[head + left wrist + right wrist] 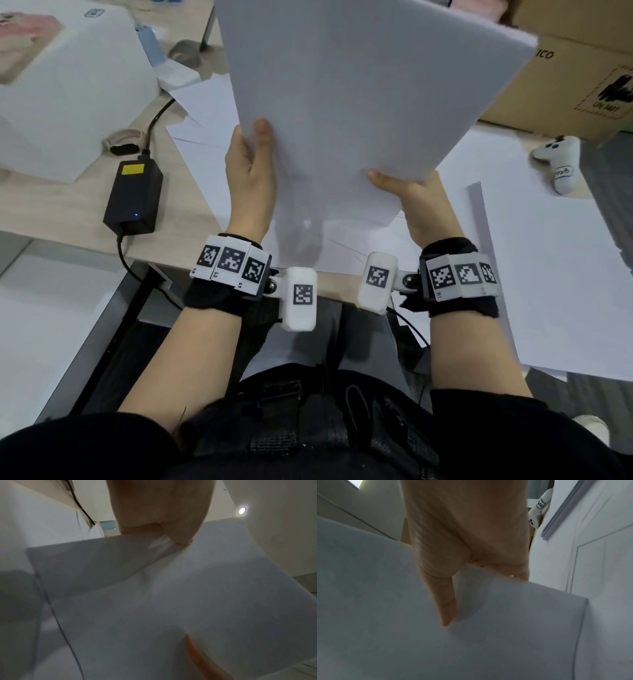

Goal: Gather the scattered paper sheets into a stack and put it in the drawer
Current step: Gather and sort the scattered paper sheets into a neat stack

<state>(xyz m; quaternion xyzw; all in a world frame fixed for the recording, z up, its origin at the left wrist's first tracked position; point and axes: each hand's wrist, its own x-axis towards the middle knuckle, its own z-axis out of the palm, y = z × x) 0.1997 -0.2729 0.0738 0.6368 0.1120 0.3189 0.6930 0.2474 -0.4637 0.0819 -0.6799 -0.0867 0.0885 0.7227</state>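
Beige desk (191, 192) fills the head view, with loose sheets (548, 267) spread over its middle and right side. At far left sits a white box (68, 85), and just right of it a black adapter (133, 197) with a yellow label and a cable running off the near edge. The left hand (251, 185) pinches the stack (342, 89) at its left edge, thumb on top and fingers hidden beneath. The stack is held in the air above the desk, tilted up and away from the person. The right hand (421, 205) pinches its near right corner the same way, thumb pressed on top; the right wrist view shows fingers (518, 573) curled behind the paper. Farther right lies a small white toy (558, 161), in front of a cardboard box (565, 78).
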